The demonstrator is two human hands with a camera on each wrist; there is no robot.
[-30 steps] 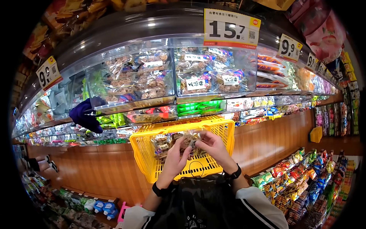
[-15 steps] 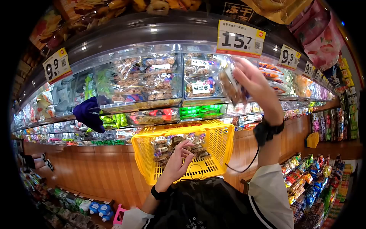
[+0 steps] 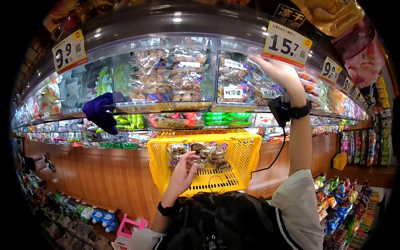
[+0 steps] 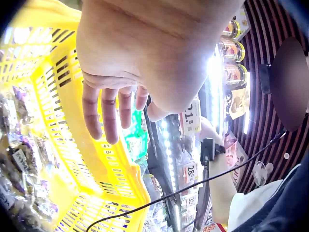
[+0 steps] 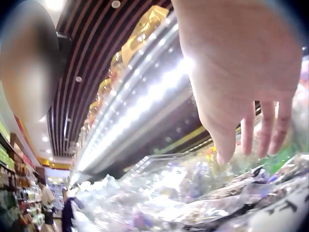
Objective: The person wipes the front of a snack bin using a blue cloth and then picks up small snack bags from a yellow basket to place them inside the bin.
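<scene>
My right hand (image 3: pixel 283 76) reaches over a clear shelf bin, fingers extended and nothing in its grasp. Clear bags of brown dried snacks (image 3: pixel 235 92) with white labels fill that bin. From the right wrist, the same hand (image 5: pixel 241 67) hangs just above the shiny wrappers (image 5: pixel 169 208). My left hand (image 3: pixel 181 177) hovers at the near part of the yellow basket (image 3: pixel 246 166), fingers loosely bent and holding nothing. Several similar snack bags (image 3: pixel 216 154) lie inside the basket. The left wrist view shows the empty left hand (image 4: pixel 140 63) beside the basket wall (image 4: pixel 104 157).
Price tags (image 3: pixel 287 43) line the shelf's upper edge. A dark purple cloth-like item (image 3: pixel 101 113) hangs at the bin fronts on the left. A black cable (image 3: pixel 273 160) trails from the right wrist. Snack racks (image 3: pixel 346 208) stand at the right, and a pink stool (image 3: pixel 129 226) at lower left.
Both hands held a snack bag over the basket; the right hand then carried it up to the shelf bin and has let go. The left hand stayed by the basket and loosened.
</scene>
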